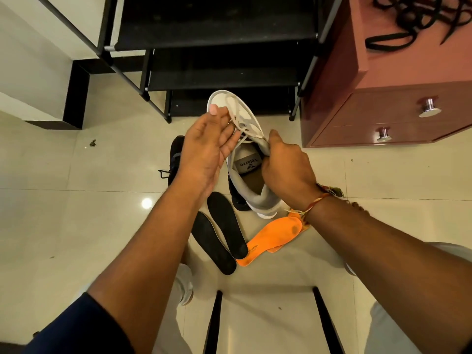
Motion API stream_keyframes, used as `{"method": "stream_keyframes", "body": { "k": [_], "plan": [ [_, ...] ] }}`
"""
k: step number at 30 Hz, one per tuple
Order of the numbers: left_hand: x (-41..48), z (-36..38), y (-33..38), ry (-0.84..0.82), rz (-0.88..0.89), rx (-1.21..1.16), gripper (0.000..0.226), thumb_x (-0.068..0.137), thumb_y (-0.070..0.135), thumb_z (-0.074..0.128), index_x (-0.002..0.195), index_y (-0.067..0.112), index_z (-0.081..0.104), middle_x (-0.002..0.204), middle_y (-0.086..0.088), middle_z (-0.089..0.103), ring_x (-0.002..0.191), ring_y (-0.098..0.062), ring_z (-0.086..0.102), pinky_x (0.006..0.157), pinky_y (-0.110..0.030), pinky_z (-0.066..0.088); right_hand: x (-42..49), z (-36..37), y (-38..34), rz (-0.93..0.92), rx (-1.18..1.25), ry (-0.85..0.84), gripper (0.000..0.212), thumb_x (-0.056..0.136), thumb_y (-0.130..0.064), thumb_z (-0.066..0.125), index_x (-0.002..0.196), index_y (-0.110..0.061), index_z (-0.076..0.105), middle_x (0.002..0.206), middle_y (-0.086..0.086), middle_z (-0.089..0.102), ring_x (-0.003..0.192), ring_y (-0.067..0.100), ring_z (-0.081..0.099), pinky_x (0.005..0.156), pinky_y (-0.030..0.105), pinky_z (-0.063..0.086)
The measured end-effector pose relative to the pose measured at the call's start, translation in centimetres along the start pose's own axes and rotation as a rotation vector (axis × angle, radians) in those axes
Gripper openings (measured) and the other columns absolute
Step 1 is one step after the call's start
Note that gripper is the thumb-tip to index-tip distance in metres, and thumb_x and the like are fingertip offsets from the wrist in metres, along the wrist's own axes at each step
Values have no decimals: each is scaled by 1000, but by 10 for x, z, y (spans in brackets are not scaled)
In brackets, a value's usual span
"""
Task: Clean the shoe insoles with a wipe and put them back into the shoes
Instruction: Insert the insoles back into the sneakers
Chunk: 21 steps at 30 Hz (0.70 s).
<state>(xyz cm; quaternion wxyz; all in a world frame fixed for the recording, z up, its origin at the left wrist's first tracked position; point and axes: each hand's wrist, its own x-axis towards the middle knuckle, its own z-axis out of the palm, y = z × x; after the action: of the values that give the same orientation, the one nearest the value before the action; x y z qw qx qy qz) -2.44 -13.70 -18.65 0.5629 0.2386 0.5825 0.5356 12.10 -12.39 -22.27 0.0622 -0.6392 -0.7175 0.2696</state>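
Head view: the left hand is cupping the front of a white and grey shoe, thumb lying on the toe and fingers loosely bent at the laces, while the right hand is gripping the tongue and holding the opening wide. An insole is sitting inside, between the hands, reading something like "Velarro". Black insoles and orange insoles, one faintly printed "cushion", are lying below the wrists. No wipe is showing. This insole is probably being lifted out or seated, so next the fingers need to reach into the heel.
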Motion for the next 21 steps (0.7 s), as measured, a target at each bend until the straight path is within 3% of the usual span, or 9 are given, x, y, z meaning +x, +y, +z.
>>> {"method": "stream_keyframes", "body": {
  "k": [4,8,10,13,17,21],
  "plan": [
    [6,-5,-7,3,170,319,39,105,19,53,143,14,51,139,1,59,124,-7,60,100,-30,54,1,-3,-2,15,90,2,43,95,-13,48,137,-13,41,109,20,66,99,44,59,72,38,43],
    [7,-11,-15,113,289,827,54,94,37,68,143,28,47,141,8,49,128,-10,49,99,-33,54,2,-7,-2,38,167,25,35,95,-14,48,130,-16,45,104,17,67,93,42,61,68,34,39],
    [4,-9,-20,21,184,899,75,85,36,79,148,28,37,135,11,43,128,-10,42,100,-27,45,2,-9,-2,49,196,39,36,95,-14,48,131,-17,46,105,15,67,93,40,62,68,33,41],
    [-2,-1,-26,-118,28,896,82,81,21,82,147,26,34,119,14,53,107,-3,53,87,-19,46,1,-10,-4,38,209,71,44,95,-14,49,138,-18,43,106,13,67,93,37,63,74,37,48],
    [-3,1,-32,17,51,1033,69,84,20,77,142,21,39,120,-2,65,107,-20,63,83,-31,51,-2,-6,-6,-13,188,82,49,95,-16,50,143,-18,38,108,12,67,94,34,63,78,38,51],
    [1,-4,-39,143,164,1141,51,90,25,71,135,19,48,114,-3,67,103,-21,65,77,-26,46,-5,-1,-8,-30,204,67,48,94,-16,51,140,-17,40,109,11,67,94,33,63,74,35,49]
  ]
}}
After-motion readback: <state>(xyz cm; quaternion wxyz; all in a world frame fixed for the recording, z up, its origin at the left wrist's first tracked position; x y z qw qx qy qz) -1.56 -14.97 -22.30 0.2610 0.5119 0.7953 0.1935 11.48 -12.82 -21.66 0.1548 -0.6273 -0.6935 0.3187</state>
